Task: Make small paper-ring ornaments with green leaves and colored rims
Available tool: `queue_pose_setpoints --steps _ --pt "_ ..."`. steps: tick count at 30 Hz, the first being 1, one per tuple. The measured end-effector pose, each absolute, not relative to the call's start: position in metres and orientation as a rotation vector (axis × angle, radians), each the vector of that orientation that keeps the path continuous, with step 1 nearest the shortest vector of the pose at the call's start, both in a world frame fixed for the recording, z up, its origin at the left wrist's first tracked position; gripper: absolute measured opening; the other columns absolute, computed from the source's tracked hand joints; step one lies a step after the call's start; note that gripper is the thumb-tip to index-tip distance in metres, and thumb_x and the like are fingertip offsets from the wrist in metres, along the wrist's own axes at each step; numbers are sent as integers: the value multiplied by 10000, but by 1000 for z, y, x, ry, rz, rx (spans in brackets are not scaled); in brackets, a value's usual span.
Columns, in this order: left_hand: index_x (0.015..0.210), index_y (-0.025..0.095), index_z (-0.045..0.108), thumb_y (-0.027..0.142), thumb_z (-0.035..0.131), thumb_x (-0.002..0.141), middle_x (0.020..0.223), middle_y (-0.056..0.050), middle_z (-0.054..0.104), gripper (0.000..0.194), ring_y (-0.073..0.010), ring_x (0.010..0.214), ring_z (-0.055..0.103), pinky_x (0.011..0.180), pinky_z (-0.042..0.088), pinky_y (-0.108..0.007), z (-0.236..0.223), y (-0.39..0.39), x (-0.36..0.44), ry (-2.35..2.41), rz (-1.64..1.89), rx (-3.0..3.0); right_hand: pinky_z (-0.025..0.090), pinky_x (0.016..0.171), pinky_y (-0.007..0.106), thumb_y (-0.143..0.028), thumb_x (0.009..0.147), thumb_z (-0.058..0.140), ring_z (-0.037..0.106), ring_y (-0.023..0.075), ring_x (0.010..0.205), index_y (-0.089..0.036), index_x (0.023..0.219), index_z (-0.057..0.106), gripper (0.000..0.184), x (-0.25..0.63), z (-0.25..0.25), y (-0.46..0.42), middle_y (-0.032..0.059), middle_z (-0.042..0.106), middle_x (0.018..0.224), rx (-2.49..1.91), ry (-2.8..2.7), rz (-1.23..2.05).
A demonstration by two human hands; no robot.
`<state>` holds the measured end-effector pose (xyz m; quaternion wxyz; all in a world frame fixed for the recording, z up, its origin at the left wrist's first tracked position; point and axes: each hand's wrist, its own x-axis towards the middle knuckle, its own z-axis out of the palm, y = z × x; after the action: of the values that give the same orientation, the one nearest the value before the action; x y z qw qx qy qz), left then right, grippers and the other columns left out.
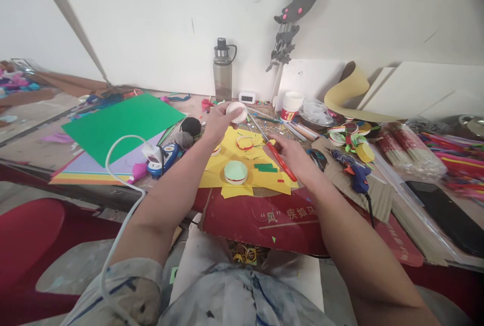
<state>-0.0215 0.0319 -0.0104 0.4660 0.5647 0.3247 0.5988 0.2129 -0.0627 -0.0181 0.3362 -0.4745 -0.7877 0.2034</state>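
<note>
My left hand (220, 120) is closed on a round white piece (235, 110) like a cut-down paper cup, raised above the yellow paper. Red-handled scissors (278, 157) are in my right hand (289, 148), with their metal blades slanting up to the left and their tips close to the white piece. Whether the tips touch it I cannot tell. Below, on the yellow paper (212, 177), stands a shallow round piece with a pale green top (235, 171). A red-and-yellow ring (245, 143) and dark green strips (265, 167) lie near it.
A green sheet (124, 124) tops coloured papers on the left, near a pale cable (109, 260). Behind stand a bottle (223, 73), a small clock (247, 97) and paper cups (291, 106). A blue glue gun (359, 177) and black phone (446, 215) are on the right.
</note>
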Motion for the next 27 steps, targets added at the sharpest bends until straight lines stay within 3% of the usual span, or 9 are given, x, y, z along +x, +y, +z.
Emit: queue_pose_setpoints --steps 3,5,8,12,22,27 --pt "879 149 747 546 959 636 721 -28 716 512 -116 587 675 432 366 -205 -7 28 -19 758 1442 1351 446 653 321 -630 960 600 517 185 610 -242 1114 741 441 213 -19 -61 -16 614 680 -1252 -2041 559" --pt "877 146 733 516 970 623 702 -22 705 508 -112 568 666 424 341 -201 -6 27 -18 726 1417 1311 473 679 328 -569 959 621 565 197 639 -237 1136 739 394 213 -20 -61 -2 659 711 -1251 -2058 543" --pt "867 145 719 466 971 627 690 -16 696 474 -109 568 667 429 344 -194 -5 27 -17 691 1396 1262 544 815 375 -391 955 622 705 253 835 -215 1202 744 327 212 -20 -63 82 794 954 -1222 -2077 432" --pt "874 143 713 375 912 673 749 -32 719 366 -115 610 686 457 395 -200 -4 25 -15 682 1386 1236 564 990 457 -231 935 579 741 316 1127 -199 1334 725 427 210 -23 -66 140 800 1267 -1197 -2072 238" --pt "894 122 715 284 891 683 753 -39 723 319 -144 644 724 463 389 -197 0 22 -12 647 1377 1176 578 1038 532 -191 930 575 744 365 1189 -166 1394 731 490 212 -25 -64 179 794 1287 -1317 -2056 90" --pt "935 117 732 277 876 696 856 -79 782 322 -155 692 757 469 395 -188 -4 25 -11 669 1352 1135 586 1028 518 -201 938 578 734 357 1213 -200 1414 728 498 214 -28 -62 170 789 1294 -1353 -2049 83"
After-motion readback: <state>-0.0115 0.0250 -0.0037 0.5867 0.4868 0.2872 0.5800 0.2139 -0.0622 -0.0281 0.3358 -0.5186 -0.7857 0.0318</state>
